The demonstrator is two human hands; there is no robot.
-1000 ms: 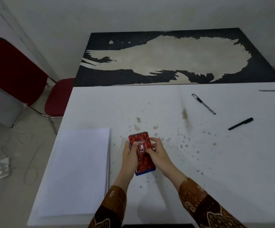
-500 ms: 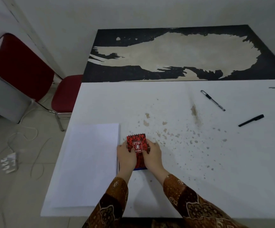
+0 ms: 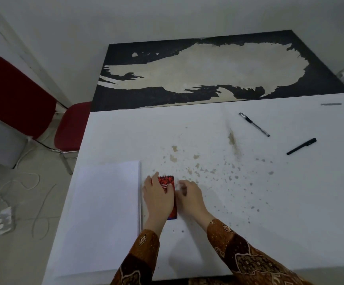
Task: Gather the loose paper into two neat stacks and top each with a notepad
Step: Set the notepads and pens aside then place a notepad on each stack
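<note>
One red notepad (image 3: 170, 187) lies flat on the surface (image 3: 249, 223) under the left hand (image 3: 158, 199), fingers straight and pressing it — its label too blurred to read. The right hand (image 3: 189, 199) touches its right edge, fingers loosely curled. One paper stack (image 3: 101, 212) sits left of the fingers; two pens (image 3: 253, 124) (image 3: 301, 146) lie far right.

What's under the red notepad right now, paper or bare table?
Bare stained white table shows around the red spiral notepad; the white paper stack lies beside it. The left hand covers much of it, hiding beneath.
</note>
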